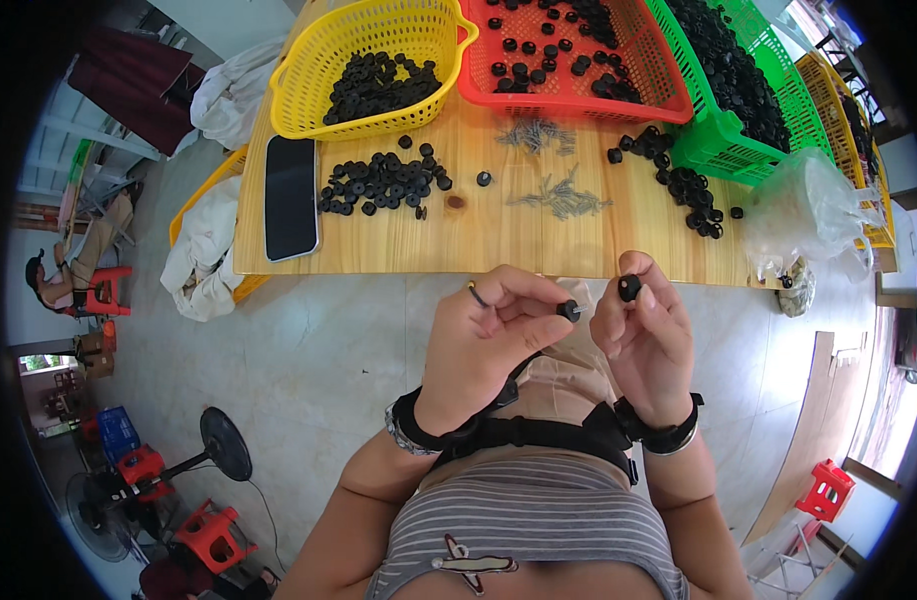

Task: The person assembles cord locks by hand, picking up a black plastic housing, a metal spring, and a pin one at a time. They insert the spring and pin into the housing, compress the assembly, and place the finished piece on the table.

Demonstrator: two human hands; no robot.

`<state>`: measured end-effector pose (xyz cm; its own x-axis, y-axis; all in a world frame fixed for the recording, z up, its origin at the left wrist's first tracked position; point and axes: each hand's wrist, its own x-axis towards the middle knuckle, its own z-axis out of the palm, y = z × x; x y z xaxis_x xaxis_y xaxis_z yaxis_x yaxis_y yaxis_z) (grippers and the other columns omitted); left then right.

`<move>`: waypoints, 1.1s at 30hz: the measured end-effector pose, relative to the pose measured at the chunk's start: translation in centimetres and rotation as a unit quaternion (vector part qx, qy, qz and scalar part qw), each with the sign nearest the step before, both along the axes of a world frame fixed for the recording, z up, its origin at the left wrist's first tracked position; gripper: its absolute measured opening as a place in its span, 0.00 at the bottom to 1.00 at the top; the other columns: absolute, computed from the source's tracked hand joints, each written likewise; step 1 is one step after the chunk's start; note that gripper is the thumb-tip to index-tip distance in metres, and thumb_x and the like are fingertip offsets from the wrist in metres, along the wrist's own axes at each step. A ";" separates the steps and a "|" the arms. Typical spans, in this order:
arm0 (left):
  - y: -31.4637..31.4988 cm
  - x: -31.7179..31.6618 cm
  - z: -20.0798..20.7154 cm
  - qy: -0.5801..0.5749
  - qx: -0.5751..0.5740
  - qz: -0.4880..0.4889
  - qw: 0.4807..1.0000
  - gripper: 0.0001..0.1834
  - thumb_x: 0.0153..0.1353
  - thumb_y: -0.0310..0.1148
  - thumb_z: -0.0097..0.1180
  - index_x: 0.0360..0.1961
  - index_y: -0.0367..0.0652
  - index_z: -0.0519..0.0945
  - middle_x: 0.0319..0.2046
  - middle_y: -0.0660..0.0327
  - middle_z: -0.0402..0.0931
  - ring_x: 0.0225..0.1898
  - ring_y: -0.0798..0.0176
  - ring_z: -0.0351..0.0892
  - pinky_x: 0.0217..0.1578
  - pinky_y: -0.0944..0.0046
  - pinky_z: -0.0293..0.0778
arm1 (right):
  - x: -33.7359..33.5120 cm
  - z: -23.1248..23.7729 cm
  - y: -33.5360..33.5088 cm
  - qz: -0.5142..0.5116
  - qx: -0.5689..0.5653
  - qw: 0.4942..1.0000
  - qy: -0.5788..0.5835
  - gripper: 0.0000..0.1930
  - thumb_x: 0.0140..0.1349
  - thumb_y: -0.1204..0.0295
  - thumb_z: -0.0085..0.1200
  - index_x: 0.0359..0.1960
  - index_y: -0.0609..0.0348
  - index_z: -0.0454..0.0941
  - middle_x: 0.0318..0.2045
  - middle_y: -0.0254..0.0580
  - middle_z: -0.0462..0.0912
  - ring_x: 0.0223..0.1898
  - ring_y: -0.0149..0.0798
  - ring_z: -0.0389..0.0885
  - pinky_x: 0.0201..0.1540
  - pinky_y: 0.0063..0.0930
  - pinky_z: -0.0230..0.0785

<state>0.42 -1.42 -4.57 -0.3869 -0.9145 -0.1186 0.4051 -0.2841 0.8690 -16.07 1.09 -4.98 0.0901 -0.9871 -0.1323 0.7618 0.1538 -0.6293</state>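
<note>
My left hand [499,325] pinches a small black round part [571,311] between thumb and fingertips, just off the table's front edge. A similar black knob-like part [630,287] sits in the pinch of my right hand [649,340], a short way to the right. The two parts are apart. On the wooden table [409,245] ahead lie a heap of black rings [384,185], two piles of thin metal pins [564,197] and a cluster of black round caps [687,190]. One lone black part [484,179] lies between the rings and the pins.
A yellow basket [289,90], a red basket [579,105] and a green basket [719,160] hold black parts at the back. A phone [292,200] lies at left, a clear plastic bag [809,215] at right. Behind left are a fan [226,443] and a seated person [59,280].
</note>
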 end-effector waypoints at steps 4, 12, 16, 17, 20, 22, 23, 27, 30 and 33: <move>0.6 -0.2 1.1 -0.001 -0.024 -0.001 1.000 0.12 0.51 0.18 0.57 0.37 0.33 0.73 0.34 0.58 0.76 0.37 0.70 0.75 0.41 0.72 0.71 | 0.1 0.6 0.3 -0.005 0.000 1.000 -0.014 0.13 0.62 0.66 0.43 0.43 0.61 0.61 0.21 0.42 0.71 0.21 0.33 0.70 0.26 0.21 0.61; 0.5 -0.6 3.2 -0.143 -0.222 -0.008 0.964 0.14 0.45 0.18 0.62 0.34 0.32 0.73 0.31 0.57 0.75 0.33 0.67 0.77 0.36 0.70 0.74 | -0.1 0.0 1.0 0.048 -0.062 0.996 -0.035 0.17 0.62 0.60 0.44 0.41 0.63 0.63 0.20 0.35 0.67 0.19 0.26 0.60 0.22 0.18 0.52; 0.8 -0.7 3.5 -0.209 -0.263 -0.003 0.942 0.12 0.44 0.21 0.64 0.30 0.32 0.75 0.28 0.58 0.76 0.30 0.69 0.77 0.33 0.72 0.74 | 0.1 0.5 1.3 0.038 -0.057 0.998 0.011 0.17 0.62 0.60 0.46 0.40 0.63 0.64 0.22 0.31 0.66 0.20 0.22 0.58 0.22 0.16 0.51; 0.8 -0.8 3.5 -0.214 -0.264 -0.003 0.940 0.12 0.44 0.21 0.64 0.30 0.32 0.75 0.27 0.59 0.77 0.29 0.69 0.77 0.32 0.72 0.74 | 0.1 0.6 1.3 0.037 -0.055 0.998 0.012 0.17 0.61 0.60 0.47 0.40 0.62 0.65 0.23 0.30 0.66 0.20 0.21 0.58 0.22 0.15 0.50; 0.9 -0.8 3.5 -0.212 -0.251 -0.006 0.944 0.12 0.44 0.21 0.64 0.30 0.32 0.75 0.27 0.59 0.77 0.28 0.69 0.78 0.32 0.73 0.74 | 0.2 0.5 1.3 0.035 -0.049 0.998 0.022 0.16 0.61 0.61 0.48 0.40 0.62 0.65 0.23 0.29 0.66 0.20 0.20 0.57 0.22 0.14 0.50; 0.9 -0.9 3.7 -0.214 -0.242 -0.009 0.947 0.11 0.45 0.21 0.64 0.30 0.32 0.75 0.27 0.59 0.77 0.29 0.70 0.77 0.32 0.73 0.74 | 0.2 0.5 1.4 0.034 -0.045 0.998 0.031 0.16 0.61 0.61 0.48 0.40 0.62 0.66 0.24 0.29 0.66 0.20 0.20 0.57 0.23 0.14 0.50; 0.9 -0.9 3.7 -0.215 -0.233 -0.012 0.948 0.11 0.45 0.21 0.63 0.30 0.32 0.75 0.27 0.59 0.77 0.29 0.70 0.77 0.32 0.73 0.74 | 0.3 0.4 1.5 0.032 -0.039 0.998 0.040 0.16 0.61 0.61 0.48 0.40 0.62 0.66 0.24 0.29 0.67 0.20 0.20 0.57 0.23 0.14 0.50; 0.7 -0.9 3.6 -0.189 -0.166 -0.038 0.967 0.11 0.46 0.21 0.63 0.30 0.33 0.75 0.27 0.60 0.77 0.30 0.71 0.77 0.32 0.74 0.73 | 0.6 0.7 1.5 0.022 -0.016 0.998 0.052 0.16 0.60 0.62 0.49 0.40 0.62 0.66 0.25 0.29 0.68 0.21 0.19 0.57 0.25 0.13 0.51; 0.5 -0.9 3.6 -0.150 -0.105 -0.050 0.982 0.10 0.46 0.20 0.62 0.30 0.33 0.74 0.27 0.60 0.77 0.30 0.72 0.77 0.31 0.75 0.72 | 0.5 0.9 1.5 0.038 -0.022 0.998 0.051 0.16 0.60 0.62 0.49 0.41 0.62 0.66 0.26 0.29 0.69 0.22 0.19 0.57 0.25 0.13 0.51; 0.5 -1.0 3.6 -0.128 -0.092 -0.041 0.987 0.10 0.46 0.20 0.62 0.30 0.34 0.74 0.27 0.60 0.77 0.29 0.73 0.76 0.30 0.76 0.72 | 0.6 0.9 1.5 0.037 -0.025 0.997 0.056 0.16 0.61 0.61 0.48 0.41 0.62 0.65 0.27 0.30 0.69 0.21 0.19 0.57 0.25 0.14 0.51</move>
<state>-0.55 -0.94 -0.93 -0.4394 -0.8965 -0.0565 0.1480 -0.1343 0.9798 -15.51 2.62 -4.07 0.1502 -0.9840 -0.0962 0.6747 0.1731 -0.7175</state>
